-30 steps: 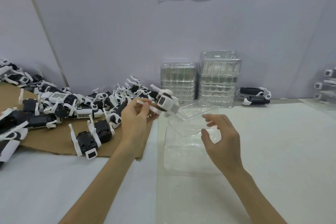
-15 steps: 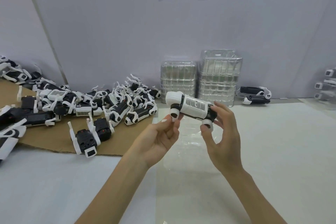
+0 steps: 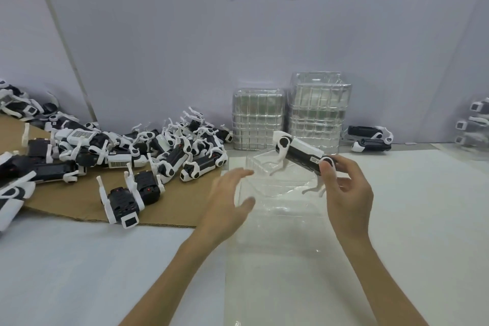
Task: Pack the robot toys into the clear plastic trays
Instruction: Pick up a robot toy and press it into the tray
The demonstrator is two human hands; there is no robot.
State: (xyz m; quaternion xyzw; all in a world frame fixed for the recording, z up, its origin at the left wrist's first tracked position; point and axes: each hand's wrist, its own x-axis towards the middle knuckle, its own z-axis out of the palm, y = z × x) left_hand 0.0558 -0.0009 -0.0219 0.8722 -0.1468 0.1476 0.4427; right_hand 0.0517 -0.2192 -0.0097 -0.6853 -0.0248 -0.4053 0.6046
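Our right grip pinches a robot toy over the clear tray toward the surface's far edge, our left grip wide.

The left forearm and the right forearm are slim and bare from the wrist down to the lower edge of the view. The left hand and the right hand are bare too, with long, slender fingers. The left fingertips are blurred.

Bright even light, faint shadows, wide-angle bending at edges, slight softness throughout
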